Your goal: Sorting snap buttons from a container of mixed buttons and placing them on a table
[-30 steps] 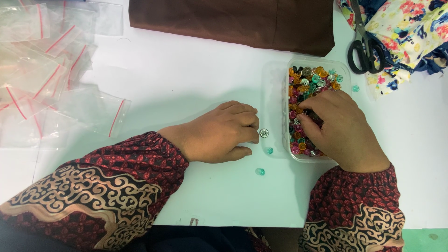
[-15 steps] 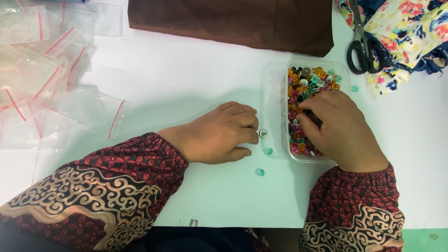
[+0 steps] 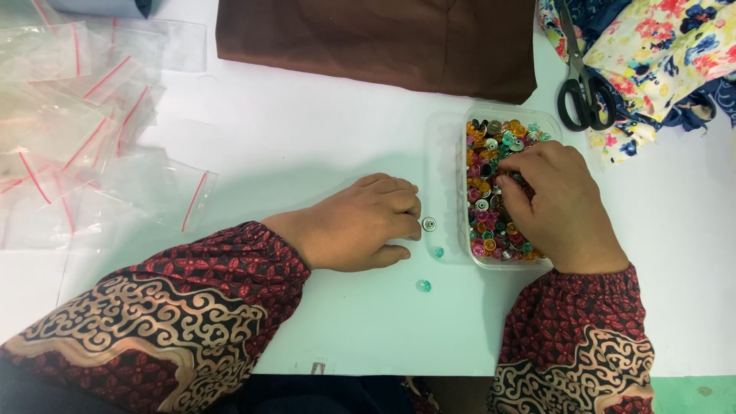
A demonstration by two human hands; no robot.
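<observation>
On white table point(image 3: 307, 138): right hand point(image 3: 556, 203) fingers pinched among beads in clear tray point(image 3: 448, 192); left hand point(image 3: 360, 222) curled, empty, beside silver bead point(image 3: 428, 224).

white table point(image 3: 307, 130), brown cloth point(image 3: 383, 38), clear bags point(image 3: 84, 146), scissors point(image 3: 580, 80), bead box point(image 3: 448, 192)

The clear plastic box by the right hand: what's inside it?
The clear plastic box holds many small round buttons, orange, pink, green and silver. The right hand covers much of them.

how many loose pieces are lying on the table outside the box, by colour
silver piece, just off the left hand fingertips: 1
green pieces: 2
total: 3
The right hand is in the clear box, whose mixed pieces are too many to count.
</observation>
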